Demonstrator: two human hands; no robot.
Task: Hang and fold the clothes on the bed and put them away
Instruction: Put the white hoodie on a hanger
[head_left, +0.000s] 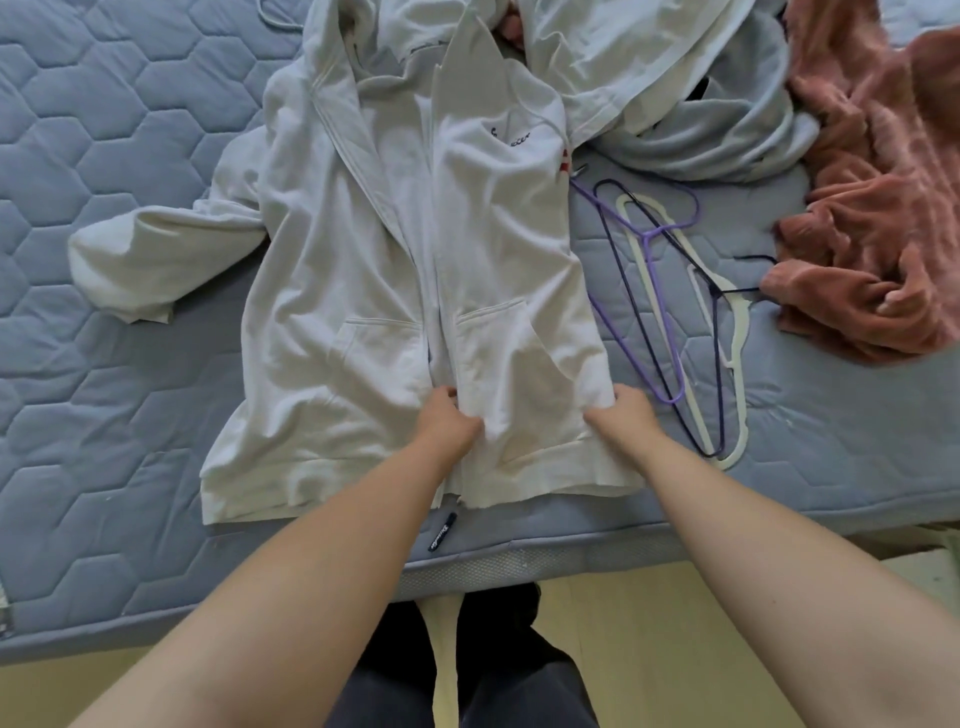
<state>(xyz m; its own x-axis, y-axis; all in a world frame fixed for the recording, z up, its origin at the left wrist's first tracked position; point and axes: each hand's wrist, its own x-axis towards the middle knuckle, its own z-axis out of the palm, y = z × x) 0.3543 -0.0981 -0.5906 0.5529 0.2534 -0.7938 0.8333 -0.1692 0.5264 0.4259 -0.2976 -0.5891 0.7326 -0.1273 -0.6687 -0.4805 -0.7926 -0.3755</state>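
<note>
Right now a white zip-front cotton hoodie lies spread flat, front up, on the blue hexagon-quilted mattress, its hem near the bed's edge and one sleeve stretched out to the left. The left hand has its fingers curled into the fabric beside the zip, low on the front. The right hand grips the hoodie's right side edge just above the hem. Just beside the hoodie lie a purple wire hanger, a navy wire hanger and a cream plastic hanger, overlapping. A pink fuzzy garment sits crumpled farther right.
</note>
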